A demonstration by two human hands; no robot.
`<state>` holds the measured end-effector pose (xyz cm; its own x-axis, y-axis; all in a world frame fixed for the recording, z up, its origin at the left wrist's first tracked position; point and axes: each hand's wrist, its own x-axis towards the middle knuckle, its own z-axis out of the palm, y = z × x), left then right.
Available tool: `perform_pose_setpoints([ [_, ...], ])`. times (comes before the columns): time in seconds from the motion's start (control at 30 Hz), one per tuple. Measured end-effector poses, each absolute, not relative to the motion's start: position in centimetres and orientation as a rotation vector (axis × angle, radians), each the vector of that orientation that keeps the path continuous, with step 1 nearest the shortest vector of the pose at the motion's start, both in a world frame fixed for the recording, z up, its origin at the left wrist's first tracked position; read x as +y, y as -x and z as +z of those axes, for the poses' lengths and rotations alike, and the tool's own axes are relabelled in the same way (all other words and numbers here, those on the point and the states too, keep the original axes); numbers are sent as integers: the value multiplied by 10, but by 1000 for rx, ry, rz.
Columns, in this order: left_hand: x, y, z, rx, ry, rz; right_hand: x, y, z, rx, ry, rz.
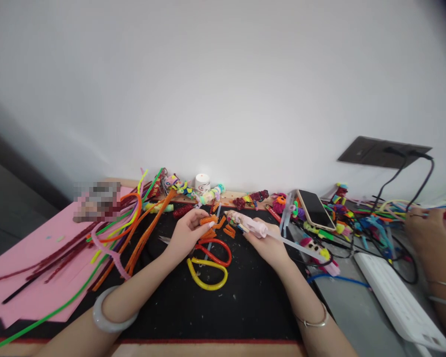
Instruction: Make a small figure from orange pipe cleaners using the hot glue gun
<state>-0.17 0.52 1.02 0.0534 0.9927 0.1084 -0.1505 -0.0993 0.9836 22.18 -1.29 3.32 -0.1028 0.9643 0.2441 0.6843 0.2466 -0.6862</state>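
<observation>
In the head view my left hand [189,232] pinches a small orange piece of pipe cleaner [208,219] between thumb and fingers. My right hand [268,244] is wrapped around a pale pink hot glue gun [258,228], its nozzle directed left at the orange piece. A translucent glue stick [301,249] juts out of the gun's back, over my wrist. Short orange offcuts [229,230] lie on the black mat [208,312] between my hands. Below my left hand rest scissors [208,286] with one red and one yellow handle; their blades are partly hidden by the hand.
Long pipe cleaners [134,248] spread over pink sheets [18,258] on the left. Along the wall stand small figures and a white cup [202,183]. At right are a phone [315,209], a white power strip [397,302], cables and another person's hand [429,235].
</observation>
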Motion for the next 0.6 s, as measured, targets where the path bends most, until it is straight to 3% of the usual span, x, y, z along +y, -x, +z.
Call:
perform_pose_setpoints([
  [0.6,2,2,15,1045,-1225,1252,-5,-233,25,-1816,1836,299],
])
